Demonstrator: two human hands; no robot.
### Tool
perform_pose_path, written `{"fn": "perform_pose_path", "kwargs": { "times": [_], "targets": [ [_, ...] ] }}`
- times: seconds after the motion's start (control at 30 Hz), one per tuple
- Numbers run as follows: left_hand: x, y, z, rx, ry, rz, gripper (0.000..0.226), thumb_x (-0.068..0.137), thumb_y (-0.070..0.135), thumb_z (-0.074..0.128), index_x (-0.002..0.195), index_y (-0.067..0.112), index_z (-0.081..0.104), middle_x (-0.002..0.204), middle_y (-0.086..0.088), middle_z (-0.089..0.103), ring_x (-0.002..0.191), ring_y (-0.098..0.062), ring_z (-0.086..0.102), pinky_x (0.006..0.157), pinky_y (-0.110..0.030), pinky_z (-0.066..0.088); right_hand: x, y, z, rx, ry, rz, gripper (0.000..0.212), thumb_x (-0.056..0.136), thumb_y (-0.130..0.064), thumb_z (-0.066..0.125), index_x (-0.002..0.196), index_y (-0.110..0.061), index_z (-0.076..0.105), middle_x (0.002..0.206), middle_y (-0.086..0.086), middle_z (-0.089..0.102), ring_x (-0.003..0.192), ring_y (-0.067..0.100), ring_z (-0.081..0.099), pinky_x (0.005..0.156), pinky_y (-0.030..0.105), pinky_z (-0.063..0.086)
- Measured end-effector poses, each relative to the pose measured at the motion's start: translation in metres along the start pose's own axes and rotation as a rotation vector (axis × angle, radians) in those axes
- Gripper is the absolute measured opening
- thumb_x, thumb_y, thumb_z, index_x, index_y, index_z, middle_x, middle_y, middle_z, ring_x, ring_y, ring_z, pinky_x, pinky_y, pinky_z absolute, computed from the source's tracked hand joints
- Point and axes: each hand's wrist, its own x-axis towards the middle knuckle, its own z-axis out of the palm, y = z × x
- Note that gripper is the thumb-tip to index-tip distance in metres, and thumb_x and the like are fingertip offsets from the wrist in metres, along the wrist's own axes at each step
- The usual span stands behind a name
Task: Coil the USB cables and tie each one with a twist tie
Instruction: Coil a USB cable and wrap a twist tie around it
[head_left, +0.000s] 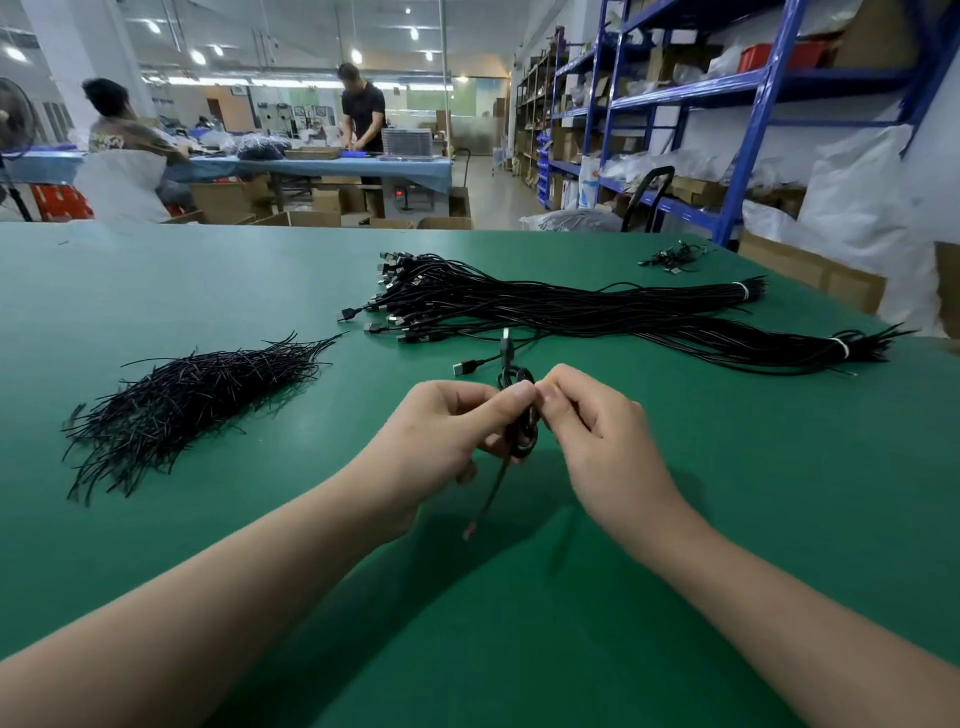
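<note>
A small black coiled USB cable (524, 431) hangs between both hands above the green table (208, 291). My left hand (441, 436) grips the coil from the left, thumb on top. My right hand (597, 431) pinches it at the top from the right. One USB plug (462, 368) sticks out up and left, and a loose cable end (483, 506) trails down toward me. A heap of black twist ties (182, 400) lies to the left. Two long bundles of straight USB cables (571, 306) lie behind the hands.
A few tied cables (672, 257) lie at the table's far right corner. Blue shelving (727, 104) with boxes and bags stands to the right. Two people work at a blue table (311, 166) far behind.
</note>
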Motion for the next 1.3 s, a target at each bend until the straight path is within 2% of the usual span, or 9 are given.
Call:
{"fn": "perform_pose_path", "kwargs": {
  "times": [0.1,0.17,0.27,0.47,0.7,0.83,0.93,1.1,1.3],
  "targets": [
    [0.001,-0.004,0.000,0.360,0.156,0.271,0.041,0.086,0.054,0.069,0.072,0.015,0.071,0.067,0.000,0.071,0.055,-0.020,0.056,0.052,-0.035,0.040,0.000,-0.001,0.002,0.190,-0.077,0.197,0.039,0.107,-0.022,0.046,0.072,-0.006,0.042,0.063,0.000,0.031,0.062,0.012,0.028,0.060,0.036,0.025],
    [0.000,-0.008,-0.002,0.558,0.243,0.418,0.033,0.088,0.053,0.070,0.076,0.022,0.074,0.070,0.007,0.072,0.063,-0.011,0.064,0.058,-0.034,0.048,-0.001,-0.005,0.004,0.333,-0.097,0.334,0.041,0.107,-0.024,0.046,0.066,-0.020,0.050,0.060,-0.007,0.029,0.057,0.010,0.026,0.057,0.031,0.027],
    [0.000,-0.013,-0.003,0.842,0.407,0.691,0.027,0.084,0.051,0.070,0.080,0.025,0.077,0.072,0.013,0.070,0.055,-0.001,0.046,0.052,-0.025,0.041,-0.003,-0.010,0.005,0.615,-0.152,0.543,0.037,0.107,-0.020,0.045,0.072,-0.024,0.057,0.052,-0.011,0.026,0.048,0.008,0.019,0.047,0.023,0.018],
    [0.002,-0.015,-0.013,1.024,0.438,1.106,0.022,0.092,0.038,0.072,0.082,0.019,0.078,0.073,0.008,0.071,0.059,-0.016,0.062,0.050,-0.030,0.048,-0.002,-0.013,0.003,0.930,-0.211,0.733,0.034,0.104,-0.010,0.031,0.073,-0.018,0.043,0.052,-0.010,0.017,0.045,0.008,0.011,0.042,0.021,0.014],
    [0.002,-0.011,-0.001,0.371,0.253,0.370,0.033,0.090,0.057,0.062,0.075,0.031,0.076,0.073,0.018,0.072,0.063,0.006,0.060,0.059,-0.009,0.041,-0.002,-0.001,0.000,0.188,-0.050,0.250,0.033,0.107,-0.028,0.046,0.084,-0.005,0.054,0.059,-0.013,0.036,0.058,0.008,0.034,0.057,0.033,0.032],
    [0.006,-0.008,-0.010,0.132,0.168,-0.004,0.067,0.099,0.067,0.040,0.066,0.020,0.074,0.065,0.003,0.067,0.057,-0.008,0.056,0.053,-0.022,0.037,-0.004,0.003,-0.003,0.003,0.047,0.035,0.037,0.106,-0.023,0.048,0.071,-0.016,0.040,0.056,-0.010,0.033,0.053,0.007,0.028,0.051,0.029,0.027],
    [0.004,-0.007,-0.006,0.014,-0.060,-0.183,0.056,0.099,0.061,0.047,0.072,0.023,0.079,0.074,-0.001,0.071,0.057,-0.008,0.057,0.046,-0.020,0.034,-0.005,0.000,-0.004,-0.125,0.045,-0.110,0.036,0.107,-0.027,0.046,0.073,-0.015,0.042,0.054,-0.005,0.035,0.050,0.016,0.032,0.050,0.042,0.032],
    [0.001,-0.003,-0.004,-0.112,-0.044,-0.160,0.037,0.077,0.058,0.070,0.084,0.024,0.080,0.077,0.006,0.070,0.074,-0.006,0.060,0.056,-0.018,0.040,-0.006,-0.003,-0.002,-0.153,0.034,-0.124,0.037,0.105,-0.024,0.050,0.071,-0.013,0.040,0.054,-0.007,0.031,0.051,0.014,0.030,0.051,0.036,0.030],
    [0.001,-0.002,-0.002,0.100,0.125,0.275,0.018,0.076,0.031,0.083,0.091,0.021,0.081,0.085,0.006,0.078,0.076,-0.004,0.070,0.066,-0.021,0.053,-0.002,-0.003,0.002,0.337,-0.046,0.333,0.037,0.107,-0.025,0.047,0.072,-0.013,0.042,0.062,-0.004,0.029,0.057,0.012,0.026,0.054,0.031,0.026]
  ]
}}
